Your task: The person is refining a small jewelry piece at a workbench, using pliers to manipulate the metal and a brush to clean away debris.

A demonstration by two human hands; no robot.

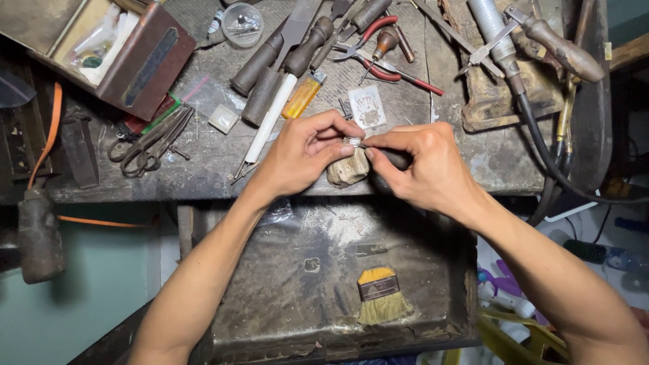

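My left hand (305, 154) pinches a small silvery ring-like piece (351, 142) between thumb and fingers, resting it on a worn wooden bench peg (347, 170) at the bench's front edge. My right hand (424, 162) grips a dark-handled hand tool (395, 159), its tip touching the silvery piece. Both hands meet over the peg, above an open metal catch tray (284, 270).
The worn workbench (203, 162) holds files with dark handles (270, 67), an orange lighter (303, 96), red-handled pliers (385, 67), scissors (152, 142), a small clear dish (242, 23) and a brown box (138, 61). A small yellow brush (380, 295) lies in the tray. A hose tool (503, 54) lies at right.
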